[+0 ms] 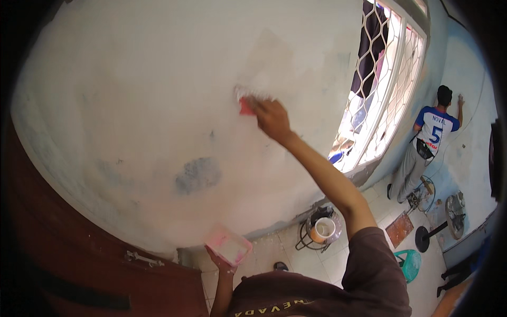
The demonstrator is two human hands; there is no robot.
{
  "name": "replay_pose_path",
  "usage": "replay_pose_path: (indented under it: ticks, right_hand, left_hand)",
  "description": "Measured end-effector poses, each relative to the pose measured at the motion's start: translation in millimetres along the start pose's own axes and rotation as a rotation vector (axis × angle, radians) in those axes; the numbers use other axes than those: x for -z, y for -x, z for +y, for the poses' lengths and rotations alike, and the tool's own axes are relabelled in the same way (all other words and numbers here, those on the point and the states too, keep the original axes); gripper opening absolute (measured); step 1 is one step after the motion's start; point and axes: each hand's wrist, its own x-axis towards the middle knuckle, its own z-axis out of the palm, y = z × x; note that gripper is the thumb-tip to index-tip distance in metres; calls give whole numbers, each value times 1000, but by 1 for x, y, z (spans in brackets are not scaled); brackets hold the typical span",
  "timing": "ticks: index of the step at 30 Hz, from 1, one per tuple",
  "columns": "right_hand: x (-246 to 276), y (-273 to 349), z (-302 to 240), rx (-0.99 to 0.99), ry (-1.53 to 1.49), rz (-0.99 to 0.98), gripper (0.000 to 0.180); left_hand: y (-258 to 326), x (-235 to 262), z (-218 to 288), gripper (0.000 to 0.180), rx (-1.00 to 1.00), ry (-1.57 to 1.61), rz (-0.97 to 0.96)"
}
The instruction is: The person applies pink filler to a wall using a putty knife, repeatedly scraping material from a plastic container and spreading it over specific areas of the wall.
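My right hand (274, 117) is closed round a red scraper (245, 106), its arm stretched up and forward. The scraper's edge is against the pale, patchy wall (153, 100), and a whitish smear shows along it. Low in front of me, my left hand (224, 264) grips a pink plastic tub (216, 243) from its near left side. Inside the tub lies a whitish paste (230, 249). A grey-blue patch (198, 175) marks the wall below and left of the scraper.
A grilled window (388, 79) opens at the right. Below it, a white bucket (323, 228) stands on a small stool. A co-worker (433, 129) faces the right wall. Nearby are a green stool (409, 265) and a pedestal stand (422, 239). A brown-red door (79, 253) lies left.
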Motion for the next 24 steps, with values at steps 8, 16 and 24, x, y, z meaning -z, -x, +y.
replay_pose_path:
  ticks: [8,16,24]
  right_hand:
    - [30,-3,24,-228,-51,182,55]
    - [-39,65,-33,-180,132,-2,62]
    - [4,72,-48,-365,-239,-38,51]
  left_hand:
    - [21,-32,10,68,-41,19,-58]
    - [17,-1,9,69,-110,25,16]
    - [22,13,3,70,60,108,-13]
